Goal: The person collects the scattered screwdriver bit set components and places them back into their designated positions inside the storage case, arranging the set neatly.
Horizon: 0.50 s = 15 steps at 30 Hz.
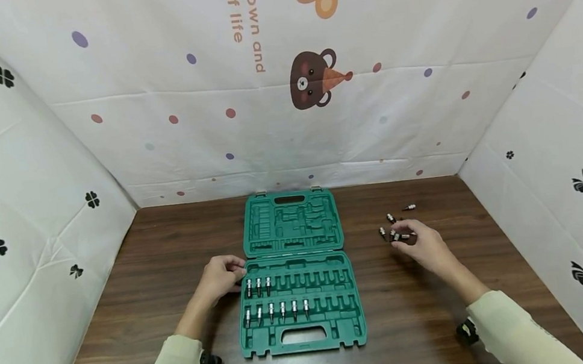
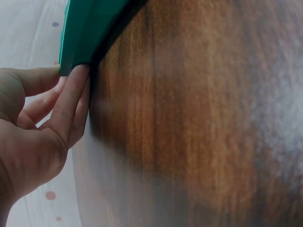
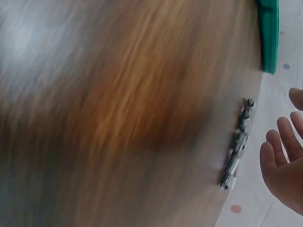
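A green plastic tool case (image 1: 302,326) lies unfolded on the table, its lid (image 1: 334,216) laid back. Several bit sockets (image 1: 271,312) stand in slots of its near half: three at the left of the upper row, several more along the lower row. My left hand (image 1: 221,275) holds the case's left edge; in the left wrist view, thumb and fingers pinch the green rim (image 2: 90,33). Over on the right, my right hand (image 1: 423,244) hovers by a small group of loose bit sockets (image 1: 382,233), fingers loosely bent and holding nothing. Its right wrist view is partly blurred.
The wooden table (image 1: 167,239) runs back to a patterned white cloth wall (image 1: 264,137), with similar cloth on both sides. One bit socket (image 1: 409,207) lies slightly behind the loose group. Dark wrist devices (image 1: 468,331) sit under both sleeves.
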{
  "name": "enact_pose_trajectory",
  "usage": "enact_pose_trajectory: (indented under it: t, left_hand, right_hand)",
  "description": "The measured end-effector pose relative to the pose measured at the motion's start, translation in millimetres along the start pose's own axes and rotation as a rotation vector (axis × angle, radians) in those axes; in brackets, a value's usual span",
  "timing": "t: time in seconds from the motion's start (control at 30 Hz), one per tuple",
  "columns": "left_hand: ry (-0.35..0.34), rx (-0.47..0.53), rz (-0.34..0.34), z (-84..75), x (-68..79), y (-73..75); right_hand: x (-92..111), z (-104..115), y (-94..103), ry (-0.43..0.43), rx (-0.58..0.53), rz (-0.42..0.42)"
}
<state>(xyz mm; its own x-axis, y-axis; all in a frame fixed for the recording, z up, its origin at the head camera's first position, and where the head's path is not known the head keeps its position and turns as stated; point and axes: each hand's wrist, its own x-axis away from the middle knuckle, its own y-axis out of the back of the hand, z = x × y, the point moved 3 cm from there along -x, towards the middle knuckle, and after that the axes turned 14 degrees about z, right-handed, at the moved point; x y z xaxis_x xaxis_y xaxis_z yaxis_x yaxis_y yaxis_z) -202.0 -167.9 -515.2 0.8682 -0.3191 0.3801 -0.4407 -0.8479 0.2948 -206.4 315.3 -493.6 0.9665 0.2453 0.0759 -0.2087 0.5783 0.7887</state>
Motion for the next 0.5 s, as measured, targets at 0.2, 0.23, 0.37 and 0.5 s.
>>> enact_pose_trajectory:
  t: [0.2,0.23,0.37,0.5]
  left_hand:
    - [0.0,-0.005,-0.002,0.9,-1.0,0.5]
    - [-0.001,-0.005,-0.002,1.0,-1.2,0.6]
    - [-0.003,-0.005,-0.006,1.9,-3.0,1.3]
    - [-0.001,0.0,-0.005,2.0,-3.5,1.9]
  right_hand:
    - [-1,-11,4.1,-0.011,0.055,0.021]
    - [-1,-12,4.6,-0.013,0.061,0.031]
    - [-3,-16,5.9,-0.019,0.093,0.057]
    - [-6,-19,5.9,0.018,0.134,0.043]
